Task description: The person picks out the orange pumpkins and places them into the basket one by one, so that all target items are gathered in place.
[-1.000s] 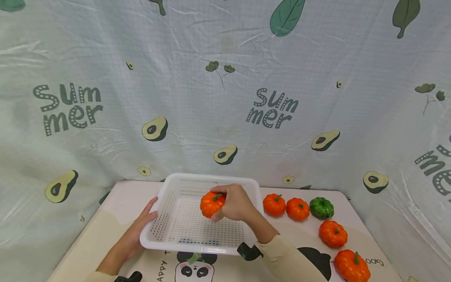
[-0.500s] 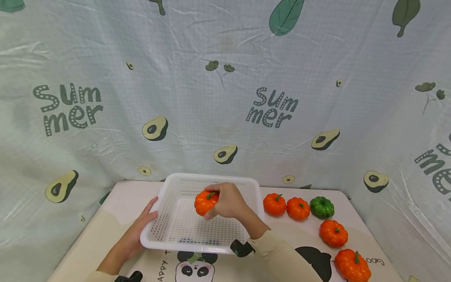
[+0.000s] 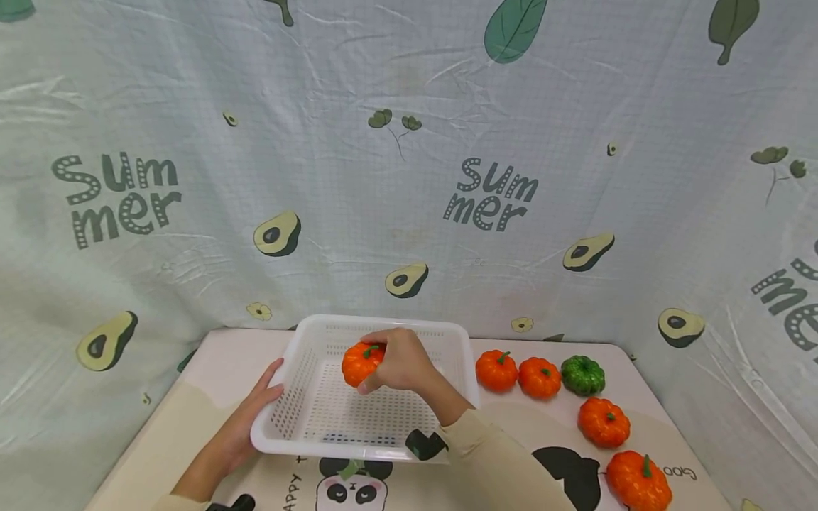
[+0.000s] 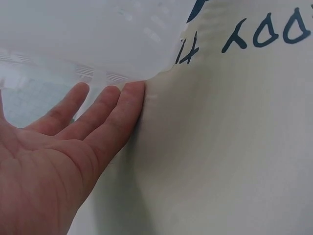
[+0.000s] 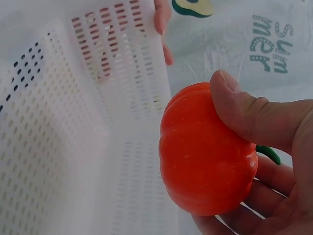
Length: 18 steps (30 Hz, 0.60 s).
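Note:
In the head view my right hand grips a small orange pumpkin with a green stem, held over the white plastic basket. The right wrist view shows the thumb on one side of the pumpkin and the other fingers curled round the far side. My left hand is at the basket's left side. In the left wrist view, the fingers of my left hand are stretched out, with their tips against the basket's outer wall.
Right of the basket several more pumpkins lie on the table: orange ones along the back, a green one, and orange ones down the right side. A printed curtain hangs behind.
My right hand has moved left across the basket, carrying the orange pumpkin. The left hand stays at the basket's left side, and the pumpkins on the table have not moved.

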Available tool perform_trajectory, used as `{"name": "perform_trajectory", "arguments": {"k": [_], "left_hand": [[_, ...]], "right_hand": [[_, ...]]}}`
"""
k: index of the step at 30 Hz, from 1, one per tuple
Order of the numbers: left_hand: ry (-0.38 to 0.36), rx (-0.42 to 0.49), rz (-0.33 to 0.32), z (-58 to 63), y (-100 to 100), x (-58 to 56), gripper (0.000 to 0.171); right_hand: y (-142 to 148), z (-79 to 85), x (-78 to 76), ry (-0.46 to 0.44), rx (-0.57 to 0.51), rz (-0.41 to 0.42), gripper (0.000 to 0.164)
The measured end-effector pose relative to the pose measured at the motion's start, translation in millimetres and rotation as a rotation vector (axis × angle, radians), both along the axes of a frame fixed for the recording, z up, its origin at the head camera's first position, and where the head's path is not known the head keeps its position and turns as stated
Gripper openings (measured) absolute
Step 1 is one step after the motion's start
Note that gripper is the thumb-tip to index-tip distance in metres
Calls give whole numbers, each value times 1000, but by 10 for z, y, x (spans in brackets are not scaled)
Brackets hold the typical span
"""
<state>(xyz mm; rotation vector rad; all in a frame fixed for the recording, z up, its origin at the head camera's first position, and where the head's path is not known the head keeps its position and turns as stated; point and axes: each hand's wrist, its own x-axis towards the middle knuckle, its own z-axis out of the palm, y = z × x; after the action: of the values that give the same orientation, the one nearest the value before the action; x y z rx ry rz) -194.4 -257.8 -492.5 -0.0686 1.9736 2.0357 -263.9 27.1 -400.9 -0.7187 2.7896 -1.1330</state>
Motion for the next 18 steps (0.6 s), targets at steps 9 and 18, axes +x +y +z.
{"name": "perform_trajectory", "arguments": {"k": [9,18], "left_hand": [[0,-8,-7,2,-6,-4,70],[1,-14,-7,-3,-14,-4,70]], "right_hand": [[-95,-26,-72,-53,-33,-29,68],[-176,-93,-148,-46,-37,-37,68]]}}
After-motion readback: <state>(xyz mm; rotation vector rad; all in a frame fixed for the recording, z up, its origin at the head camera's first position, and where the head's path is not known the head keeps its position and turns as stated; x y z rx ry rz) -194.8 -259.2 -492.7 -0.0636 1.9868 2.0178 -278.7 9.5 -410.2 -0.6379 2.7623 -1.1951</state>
